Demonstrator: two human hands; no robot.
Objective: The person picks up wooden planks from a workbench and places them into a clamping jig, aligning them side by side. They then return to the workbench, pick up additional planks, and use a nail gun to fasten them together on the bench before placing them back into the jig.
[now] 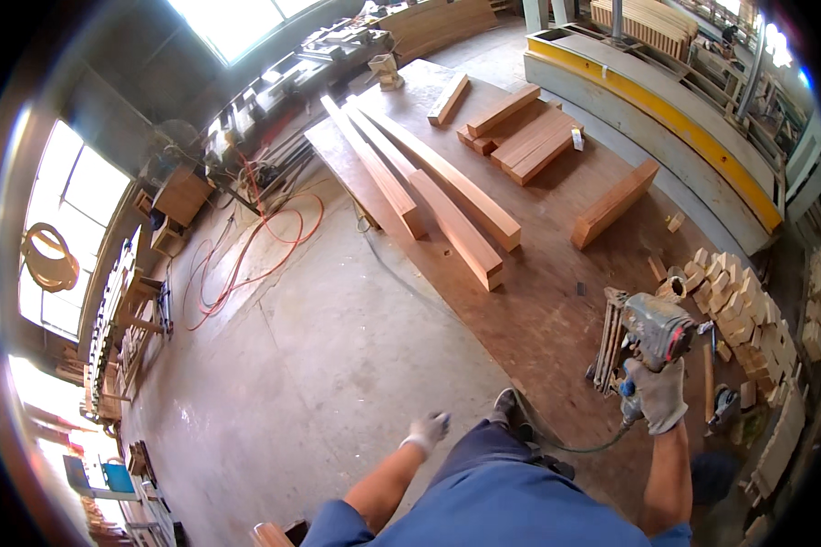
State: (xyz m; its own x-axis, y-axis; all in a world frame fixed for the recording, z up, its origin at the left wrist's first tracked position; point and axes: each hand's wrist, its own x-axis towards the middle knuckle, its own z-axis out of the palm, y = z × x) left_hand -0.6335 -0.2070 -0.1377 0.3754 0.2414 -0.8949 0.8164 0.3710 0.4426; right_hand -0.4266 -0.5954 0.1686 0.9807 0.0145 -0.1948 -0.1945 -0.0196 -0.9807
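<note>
My right hand [659,392], in a pale work glove, is wrapped round the handle of a nail gun [659,326]. The nail gun is grey with a dark body and a slanted magazine, and it is above the right part of the brown worktable [520,319]. A thin dark hose runs from its lower end toward my feet. My left hand [427,431], also gloved, hangs over the concrete floor beside my leg. Its fingers are curled in, and nothing shows in them.
Long wooden beams [447,223] lie at the table's left edge. Shorter blocks [534,137] are grouped farther back, with a single block [614,202] to the right. Small wood pieces [743,305] are stacked near a hammer [709,383]. A red hose [237,264] coils on the floor.
</note>
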